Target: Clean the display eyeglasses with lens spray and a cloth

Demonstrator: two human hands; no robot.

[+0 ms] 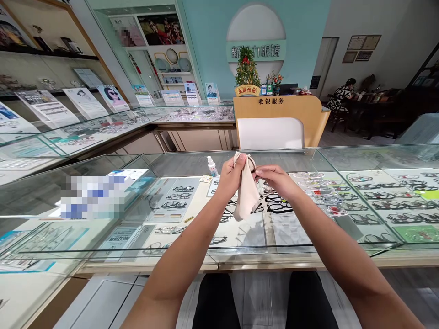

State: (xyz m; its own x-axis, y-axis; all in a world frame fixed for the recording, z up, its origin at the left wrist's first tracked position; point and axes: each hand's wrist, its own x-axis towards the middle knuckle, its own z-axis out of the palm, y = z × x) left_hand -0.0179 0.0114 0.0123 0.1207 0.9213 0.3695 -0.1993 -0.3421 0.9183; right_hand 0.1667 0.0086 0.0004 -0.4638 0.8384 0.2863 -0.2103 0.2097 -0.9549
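Note:
Both my hands are raised over a glass display counter (192, 249). My left hand (230, 176) is closed on the top of a beige cleaning cloth (246, 196), which hangs down below it. My right hand (276, 179) pinches something wrapped in the cloth's upper fold at the fingertips; what is inside is hidden. Under the glass lie rows of dark eyeglass frames (277, 204). A small white spray bottle (212, 166) stands on the counter just left of my left hand.
Glass showcases (103, 128) run along the left with leaflets and stands on top. A wooden cashier desk (279, 119) with a potted plant (247, 73) stands ahead. A person (341, 97) sits at a dark table at far right. My dark-trousered legs show below.

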